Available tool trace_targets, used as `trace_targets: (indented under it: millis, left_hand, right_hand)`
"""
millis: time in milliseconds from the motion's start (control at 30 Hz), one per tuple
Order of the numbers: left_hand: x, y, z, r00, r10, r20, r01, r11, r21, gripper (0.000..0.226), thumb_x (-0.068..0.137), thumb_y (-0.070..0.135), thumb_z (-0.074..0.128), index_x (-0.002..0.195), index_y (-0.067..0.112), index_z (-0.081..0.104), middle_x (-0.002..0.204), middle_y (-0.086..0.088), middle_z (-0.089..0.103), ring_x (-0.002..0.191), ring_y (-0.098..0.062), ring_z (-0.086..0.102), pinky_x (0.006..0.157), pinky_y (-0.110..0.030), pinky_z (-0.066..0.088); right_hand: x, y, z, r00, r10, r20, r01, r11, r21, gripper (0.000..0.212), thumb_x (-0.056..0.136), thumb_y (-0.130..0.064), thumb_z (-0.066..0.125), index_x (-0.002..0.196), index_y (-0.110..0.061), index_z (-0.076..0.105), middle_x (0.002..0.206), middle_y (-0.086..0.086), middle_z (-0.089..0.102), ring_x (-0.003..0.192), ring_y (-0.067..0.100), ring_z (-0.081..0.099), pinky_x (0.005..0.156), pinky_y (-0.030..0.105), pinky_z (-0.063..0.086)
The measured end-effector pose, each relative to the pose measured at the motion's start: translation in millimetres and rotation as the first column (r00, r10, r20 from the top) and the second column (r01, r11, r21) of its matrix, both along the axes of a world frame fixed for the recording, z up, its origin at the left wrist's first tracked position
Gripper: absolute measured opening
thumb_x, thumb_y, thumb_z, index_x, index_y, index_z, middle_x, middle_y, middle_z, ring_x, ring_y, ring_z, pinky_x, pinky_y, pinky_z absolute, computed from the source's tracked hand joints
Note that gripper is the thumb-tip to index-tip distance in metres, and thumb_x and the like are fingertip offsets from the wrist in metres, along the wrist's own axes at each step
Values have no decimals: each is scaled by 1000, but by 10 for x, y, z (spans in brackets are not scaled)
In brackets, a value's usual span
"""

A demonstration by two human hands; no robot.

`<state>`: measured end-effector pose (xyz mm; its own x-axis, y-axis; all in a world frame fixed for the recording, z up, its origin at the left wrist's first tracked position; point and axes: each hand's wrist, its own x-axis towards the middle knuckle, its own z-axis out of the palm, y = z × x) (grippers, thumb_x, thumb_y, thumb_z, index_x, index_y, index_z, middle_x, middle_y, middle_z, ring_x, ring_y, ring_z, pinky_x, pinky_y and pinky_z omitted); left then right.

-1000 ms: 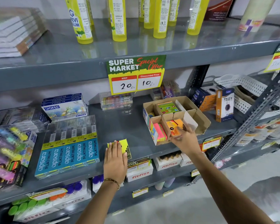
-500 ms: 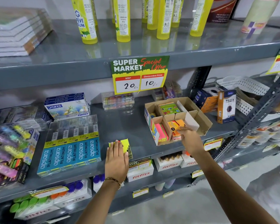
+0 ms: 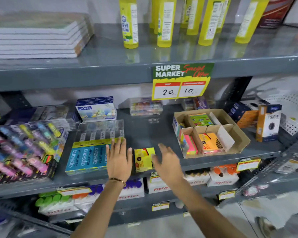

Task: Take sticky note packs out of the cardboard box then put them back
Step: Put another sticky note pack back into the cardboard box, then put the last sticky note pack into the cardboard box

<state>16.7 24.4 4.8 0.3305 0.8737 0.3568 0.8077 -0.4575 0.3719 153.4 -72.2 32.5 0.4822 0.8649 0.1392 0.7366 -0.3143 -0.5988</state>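
A yellow sticky note pack lies flat on the grey middle shelf, between my two hands. My left hand is flat and open just left of it, fingers over the edge of the blue pencil boxes. My right hand hovers open at the pack's right edge, holding nothing. The cardboard box with dividers stands to the right. An orange pack and a pink pack sit in its front compartments, a green pack at its back.
Blue Apsara pencil boxes lie left of my hands, highlighter packs further left. A Trio box and a white basket stand right of the cardboard box. Yellow glue bottles line the upper shelf, above a price sign.
My right hand left the orange pack in the cardboard box and swung left to the yellow pack. My left hand slid off the yellow pack to its left. The view shifted left.
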Motion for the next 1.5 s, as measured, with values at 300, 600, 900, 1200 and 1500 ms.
trace_targets:
  millis: [300, 600, 900, 1200, 1500]
  left_hand:
    - [-332, 108, -81, 991, 56, -119, -68, 993, -100, 56, 90, 30, 26, 119, -10, 52, 122, -30, 56, 117, -43, 50, 101, -56, 38]
    - [-333, 140, -138, 994, 52, -101, -60, 996, -73, 56, 89, 27, 24, 117, -11, 53, 120, -31, 57, 114, -44, 52, 97, -56, 41]
    - [190, -4, -124, 992, -107, 60, 104, 993, 56, 34, 85, 8, 52, 115, -8, 54, 123, -27, 56, 119, -43, 47, 104, -56, 33]
    - [778, -286, -442, 966, -244, -91, 234, 967, -104, 42, 94, 23, 46, 127, -2, 46, 137, -22, 46, 132, -35, 34, 113, -43, 19]
    - [803, -278, -480, 964, -227, -141, 209, 969, -135, 45, 97, 29, 38, 133, 3, 40, 143, -18, 40, 134, -32, 30, 113, -40, 19]
  right_hand:
    - [-445, 270, -342, 986, -4, 164, 61, 938, -342, 91, 78, -67, 51, 143, -8, 25, 129, 18, 43, 117, 34, 40, 101, 42, 37]
    - [-411, 277, -369, 978, 31, 206, 38, 945, -324, 86, 80, -58, 52, 143, -5, 29, 126, 19, 51, 115, 34, 44, 100, 39, 39]
    - [173, -165, 168, 995, -81, 66, 76, 994, 72, 74, 67, -46, 75, 130, -13, 54, 117, 18, 57, 108, 36, 50, 95, 38, 44]
    - [1608, -574, 343, 945, -293, 145, 308, 946, -96, 63, 74, -36, 75, 121, 2, 59, 120, 23, 64, 118, 36, 53, 97, 41, 40]
    - [1802, -465, -57, 966, -163, 199, 192, 972, -133, 53, 73, -44, 71, 115, -14, 62, 112, 9, 70, 119, 30, 54, 104, 45, 38]
